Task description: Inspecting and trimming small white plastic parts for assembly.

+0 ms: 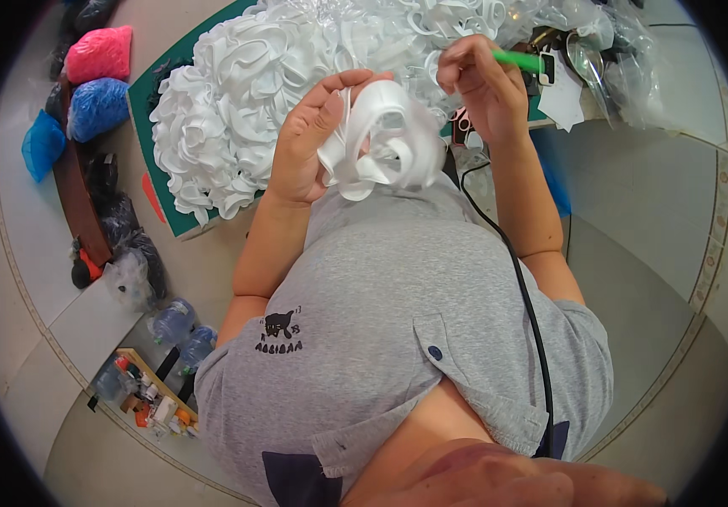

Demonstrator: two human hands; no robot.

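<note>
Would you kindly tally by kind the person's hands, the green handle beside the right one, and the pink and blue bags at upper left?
Hands (left hand, right hand): 2
Green handle: 1
Pink bag: 1
Blue bags: 2
Total: 6

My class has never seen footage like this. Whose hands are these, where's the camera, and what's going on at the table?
There is no machine: these are a person's bare hands. The single picture comes from a wide fisheye camera worn on the head, looking down past the grey shirt, so straight edges bend. A heap of curly white strips covers much of the green tabletop. The left hand holds a bunch of white loops, partly blurred. The right hand is raised beside a green stick-like thing; its grip is unclear.
</note>
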